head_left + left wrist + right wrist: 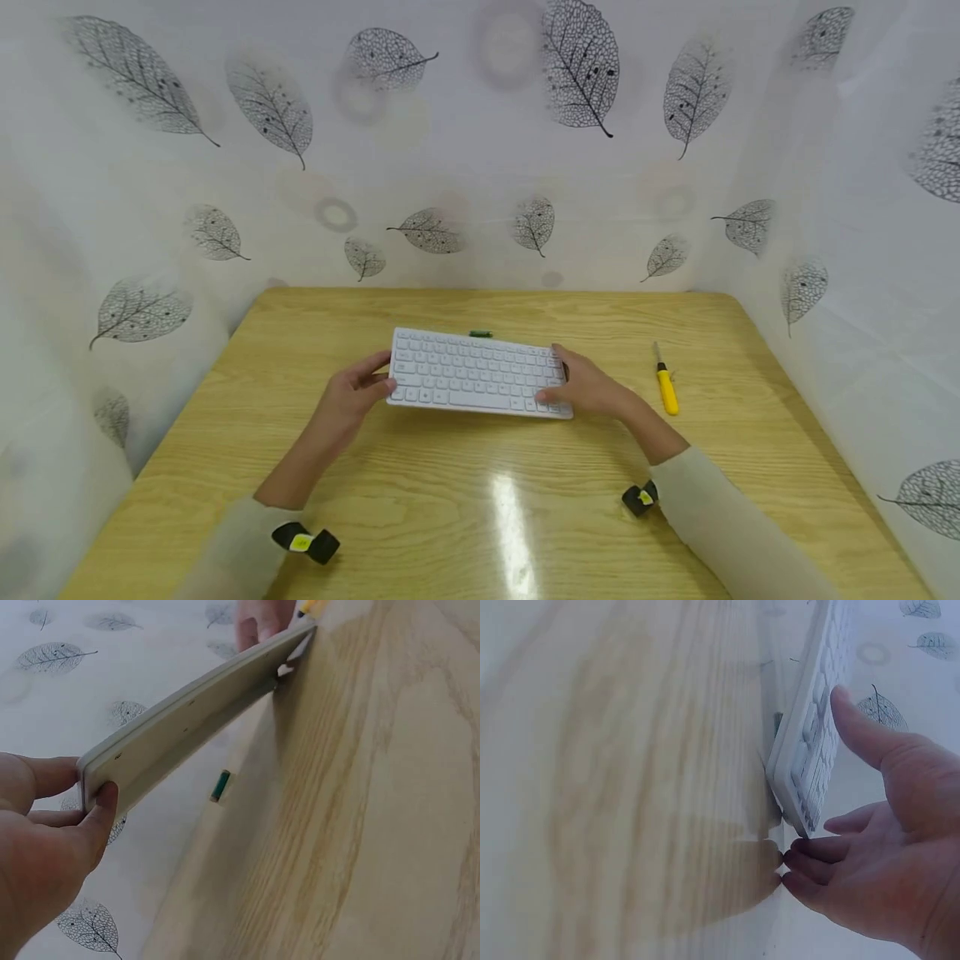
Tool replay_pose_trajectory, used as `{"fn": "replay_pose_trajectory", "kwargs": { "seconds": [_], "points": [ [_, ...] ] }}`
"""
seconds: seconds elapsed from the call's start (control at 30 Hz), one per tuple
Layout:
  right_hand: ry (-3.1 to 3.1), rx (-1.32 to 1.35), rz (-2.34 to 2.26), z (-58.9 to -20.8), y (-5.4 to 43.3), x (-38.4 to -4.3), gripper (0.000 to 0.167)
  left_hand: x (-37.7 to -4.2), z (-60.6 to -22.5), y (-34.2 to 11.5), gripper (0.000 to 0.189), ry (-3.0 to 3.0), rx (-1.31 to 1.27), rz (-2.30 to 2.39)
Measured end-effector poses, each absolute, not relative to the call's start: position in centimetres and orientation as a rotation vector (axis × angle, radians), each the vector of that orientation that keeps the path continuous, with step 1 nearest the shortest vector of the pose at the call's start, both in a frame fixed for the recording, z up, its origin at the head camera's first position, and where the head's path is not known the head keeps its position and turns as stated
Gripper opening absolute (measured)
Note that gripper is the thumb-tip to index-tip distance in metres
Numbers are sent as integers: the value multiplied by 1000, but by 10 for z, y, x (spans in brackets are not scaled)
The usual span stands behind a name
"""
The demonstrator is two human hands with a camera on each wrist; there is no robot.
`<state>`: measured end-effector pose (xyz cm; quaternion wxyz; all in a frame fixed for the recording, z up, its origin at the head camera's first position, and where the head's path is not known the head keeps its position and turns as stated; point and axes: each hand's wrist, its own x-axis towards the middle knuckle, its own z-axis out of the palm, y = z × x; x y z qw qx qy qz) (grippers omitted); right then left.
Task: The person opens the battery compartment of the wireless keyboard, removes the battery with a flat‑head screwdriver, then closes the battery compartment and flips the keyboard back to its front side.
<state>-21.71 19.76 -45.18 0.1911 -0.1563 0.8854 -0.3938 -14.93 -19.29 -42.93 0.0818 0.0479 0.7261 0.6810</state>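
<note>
A white keyboard (480, 371) is held tilted above the table, its left end raised and its right end low. My left hand (356, 400) pinches the left end between thumb and fingers; the left wrist view shows the pale underside of the keyboard (184, 724). At the other end is my right hand (588, 385), its thumb over the lower right keys and a finger at the upper corner. In the right wrist view the right hand's (900, 840) lower fingertips reach the tabletop beside the keyboard's corner. A small green battery (480, 333) lies just behind the keyboard.
A screwdriver with a yellow handle (667, 392) lies on the wooden table (420, 500), right of the right hand. A white leaf-patterned cloth (465, 167) hangs along the back and both sides. Each sleeve carries a small black wrist camera (307, 542).
</note>
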Motion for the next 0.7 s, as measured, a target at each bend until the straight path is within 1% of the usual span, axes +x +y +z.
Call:
{"fn": "replay_pose_trajectory", "kwargs": {
  "seconds": [0.3,0.47,0.7],
  "points": [
    [2543,-368,-1137,-451,211,-215,90,-158,-443,-191,60,2220,114,1904],
    [2589,-335,-1122,-452,217,-214,79,-164,-451,-189,60,2206,138,1856],
    [2638,-294,-1119,-451,224,-212,72,-173,-459,-183,58,2220,128,1816]
  ]
}}
